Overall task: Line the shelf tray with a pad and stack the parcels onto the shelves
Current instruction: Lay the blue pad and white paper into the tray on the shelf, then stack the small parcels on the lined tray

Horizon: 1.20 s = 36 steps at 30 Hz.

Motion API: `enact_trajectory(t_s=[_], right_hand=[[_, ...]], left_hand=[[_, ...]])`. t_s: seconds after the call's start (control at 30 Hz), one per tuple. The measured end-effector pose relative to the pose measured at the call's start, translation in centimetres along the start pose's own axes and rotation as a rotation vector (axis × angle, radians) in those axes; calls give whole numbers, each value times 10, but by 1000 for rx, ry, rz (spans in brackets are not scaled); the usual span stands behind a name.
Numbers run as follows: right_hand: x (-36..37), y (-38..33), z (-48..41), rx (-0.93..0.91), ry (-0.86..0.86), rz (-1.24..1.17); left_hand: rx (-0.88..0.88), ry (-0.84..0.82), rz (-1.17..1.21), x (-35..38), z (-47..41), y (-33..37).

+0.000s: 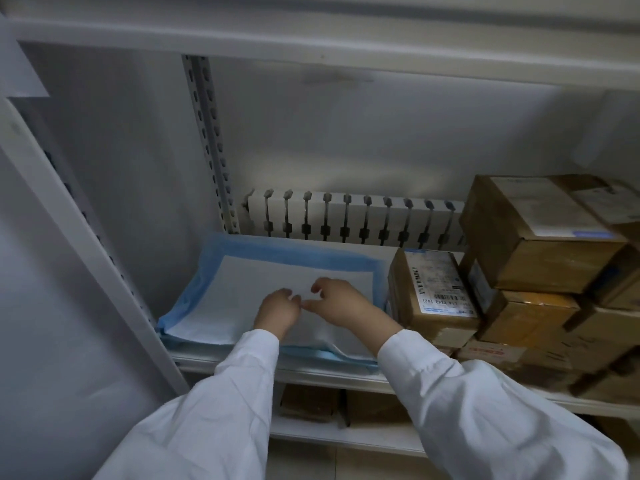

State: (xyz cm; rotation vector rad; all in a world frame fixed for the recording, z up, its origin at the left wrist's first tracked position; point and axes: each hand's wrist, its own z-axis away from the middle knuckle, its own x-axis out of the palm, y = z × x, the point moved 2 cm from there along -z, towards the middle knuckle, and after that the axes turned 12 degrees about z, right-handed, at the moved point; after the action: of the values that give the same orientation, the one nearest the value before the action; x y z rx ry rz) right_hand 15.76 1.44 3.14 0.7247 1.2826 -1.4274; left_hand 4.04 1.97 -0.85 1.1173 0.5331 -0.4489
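A white pad with a blue border [242, 292] lies spread over the left half of the shelf tray [311, 370]. My left hand [277, 311] and my right hand [341, 301] rest side by side on the pad's middle, fingers curled down against its surface, thumbs nearly touching. I cannot tell whether the fingers pinch the pad. Brown cardboard parcels [533, 244] are stacked at the right end of the same shelf; the nearest one, with a barcode label [433, 285], stands right beside the pad's edge.
A perforated upright post [207, 140] stands at the back left and a slanted white frame [86, 258] borders the left side. A white radiator [353, 216] runs behind the shelf. More brown parcels [311, 403] sit on the lower shelf. Another shelf board spans overhead.
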Motion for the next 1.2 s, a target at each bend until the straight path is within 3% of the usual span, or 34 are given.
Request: enact_trajectory(t_s=[0.13,0.23,0.3,0.47,0.6,0.73,1.07,1.2], right_hand=[[-39,-1,13,-13,286,-24],[-65,15,25,33,462,-4],[-74,33,32,104,524,14],[-75,68,39,335,451,20],[-72,82,45,432,440,-40],[-71,96,48,448,365,-88],[-87,100,61,331,397,-362],[-78,103,68,311,390,-602]], left_hand=[[14,11,282,7,7,51],[38,-77,539,24,24,82],[26,-167,545,40,40,97],[-202,-359,548,73,72,117],[-194,-415,585,86,76,115],[-150,-425,675,92,77,112],[-40,-320,910,81,79,106],[-56,-253,1034,71,72,93]])
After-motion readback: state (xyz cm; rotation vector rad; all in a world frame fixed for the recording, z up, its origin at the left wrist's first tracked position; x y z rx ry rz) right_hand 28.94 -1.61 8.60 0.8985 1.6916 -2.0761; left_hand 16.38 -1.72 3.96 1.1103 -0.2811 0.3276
